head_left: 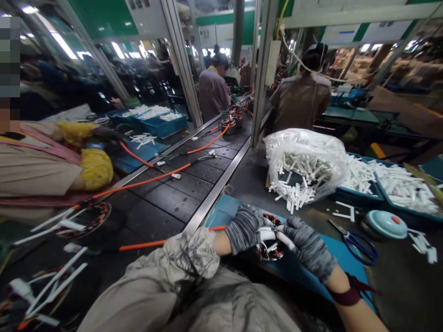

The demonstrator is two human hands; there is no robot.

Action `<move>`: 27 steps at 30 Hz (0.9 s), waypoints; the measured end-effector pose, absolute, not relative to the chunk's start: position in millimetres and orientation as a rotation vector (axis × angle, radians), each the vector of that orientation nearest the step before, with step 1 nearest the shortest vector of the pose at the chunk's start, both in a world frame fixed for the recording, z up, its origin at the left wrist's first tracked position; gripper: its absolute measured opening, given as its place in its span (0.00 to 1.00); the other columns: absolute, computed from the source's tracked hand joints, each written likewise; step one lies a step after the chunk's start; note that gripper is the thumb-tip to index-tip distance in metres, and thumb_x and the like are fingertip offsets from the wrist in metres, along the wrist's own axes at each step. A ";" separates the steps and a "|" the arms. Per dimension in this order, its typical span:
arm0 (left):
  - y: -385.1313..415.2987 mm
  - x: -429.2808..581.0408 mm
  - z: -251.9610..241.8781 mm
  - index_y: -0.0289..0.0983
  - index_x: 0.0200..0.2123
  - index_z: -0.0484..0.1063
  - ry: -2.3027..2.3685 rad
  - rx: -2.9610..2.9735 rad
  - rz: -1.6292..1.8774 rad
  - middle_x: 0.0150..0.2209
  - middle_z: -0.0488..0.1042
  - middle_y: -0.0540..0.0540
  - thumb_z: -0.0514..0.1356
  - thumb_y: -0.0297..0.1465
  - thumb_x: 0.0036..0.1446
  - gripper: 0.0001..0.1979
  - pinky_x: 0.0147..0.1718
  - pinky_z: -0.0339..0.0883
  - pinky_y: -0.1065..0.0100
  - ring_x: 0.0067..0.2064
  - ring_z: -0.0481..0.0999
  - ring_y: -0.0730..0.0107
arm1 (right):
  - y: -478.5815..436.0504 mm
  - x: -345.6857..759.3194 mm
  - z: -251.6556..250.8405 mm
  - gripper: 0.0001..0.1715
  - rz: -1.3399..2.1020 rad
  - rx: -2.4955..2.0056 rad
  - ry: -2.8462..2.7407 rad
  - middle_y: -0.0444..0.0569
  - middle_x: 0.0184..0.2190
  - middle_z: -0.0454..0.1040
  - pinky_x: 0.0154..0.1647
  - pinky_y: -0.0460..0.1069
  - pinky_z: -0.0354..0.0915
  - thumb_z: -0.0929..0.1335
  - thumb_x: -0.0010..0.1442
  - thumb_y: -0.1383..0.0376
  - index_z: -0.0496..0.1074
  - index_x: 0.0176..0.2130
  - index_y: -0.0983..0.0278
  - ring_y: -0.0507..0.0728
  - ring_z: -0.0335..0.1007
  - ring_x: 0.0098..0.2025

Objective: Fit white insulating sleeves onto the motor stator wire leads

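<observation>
Pinches a white tube [267, 234] in left hand [244, 229] and a second tube [286, 241] in right hand [308, 246], over the coil [270, 252] on the blue mat [221, 210], but could drop either through bulky gloves [313, 256], or tug wires [273, 228] loose through a snag of the orange cable [141, 246] against the conveyor [173, 203].

Open worktop [242, 177] runs forward between the metal rail [221, 179] and a bulging bag [306, 159], which blocks the way ahead of the right hand [309, 249]. Bare mat [341, 256] leaves passage beside that hand until scissors [362, 250] intervene, a lidded bowl [386, 223] just beyond. Leftward, an orange cable [141, 181] crosses the belt [173, 200].
</observation>
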State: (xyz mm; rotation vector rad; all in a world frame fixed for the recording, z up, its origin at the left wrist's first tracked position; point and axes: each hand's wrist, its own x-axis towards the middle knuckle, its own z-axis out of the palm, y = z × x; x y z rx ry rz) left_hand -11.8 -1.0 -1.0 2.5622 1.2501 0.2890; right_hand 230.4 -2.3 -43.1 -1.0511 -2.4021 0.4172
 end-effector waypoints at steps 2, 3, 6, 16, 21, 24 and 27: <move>-0.9 -6.2 1.9 0.41 0.49 0.85 1.358 2.644 0.193 0.39 0.83 0.41 0.58 0.52 0.70 0.24 0.48 0.66 0.54 0.43 0.78 0.53 | 0.2 228.1 -41.0 0.30 0.255 -1.041 -2.526 0.58 0.34 0.80 0.34 0.57 0.74 0.58 0.78 0.50 0.86 0.43 0.55 0.64 0.77 0.34; 1.5 -3.8 3.4 0.41 0.48 0.85 1.359 2.666 0.155 0.40 0.83 0.40 0.59 0.53 0.70 0.24 0.48 0.66 0.53 0.44 0.78 0.52 | 1.7 227.5 -39.7 0.29 0.196 -1.026 -2.571 0.58 0.34 0.81 0.33 0.57 0.74 0.58 0.77 0.51 0.86 0.45 0.55 0.64 0.77 0.34; 17.6 1.0 7.5 0.40 0.44 0.86 1.192 2.674 0.014 0.37 0.83 0.42 0.62 0.57 0.65 0.27 0.42 0.65 0.59 0.40 0.78 0.57 | 5.8 228.2 -36.0 0.23 0.209 -1.008 -2.619 0.58 0.37 0.83 0.34 0.56 0.74 0.63 0.75 0.52 0.86 0.49 0.54 0.64 0.77 0.36; 22.0 6.2 21.8 0.40 0.34 0.87 1.003 2.773 -0.199 0.28 0.82 0.42 0.67 0.53 0.61 0.22 0.39 0.61 0.60 0.32 0.76 0.59 | -0.8 245.3 -43.2 0.20 0.937 -1.041 -2.014 0.51 0.39 0.85 0.45 0.57 0.80 0.72 0.69 0.45 0.82 0.44 0.56 0.62 0.84 0.41; 15.2 -0.4 11.0 0.41 0.35 0.86 1.091 2.689 -0.043 0.27 0.79 0.45 0.58 0.56 0.69 0.27 0.34 0.54 0.63 0.30 0.74 0.63 | -2.4 240.2 -51.2 0.16 0.892 -1.059 -1.920 0.50 0.37 0.86 0.46 0.58 0.81 0.74 0.66 0.48 0.83 0.41 0.57 0.62 0.84 0.39; 21.4 19.5 3.0 0.36 0.33 0.85 1.129 2.704 -0.066 0.28 0.80 0.43 0.56 0.59 0.69 0.33 0.32 0.53 0.62 0.29 0.74 0.62 | -1.1 238.2 -51.9 0.15 0.904 -1.080 -1.905 0.50 0.37 0.86 0.47 0.58 0.81 0.73 0.66 0.49 0.83 0.40 0.56 0.63 0.84 0.40; 24.1 25.2 2.7 0.36 0.37 0.85 1.085 2.743 -0.025 0.31 0.82 0.41 0.56 0.59 0.69 0.33 0.35 0.60 0.61 0.32 0.77 0.60 | -9.0 243.3 -53.4 0.16 0.945 -1.122 -1.826 0.51 0.40 0.86 0.50 0.59 0.81 0.73 0.67 0.49 0.83 0.43 0.56 0.64 0.84 0.43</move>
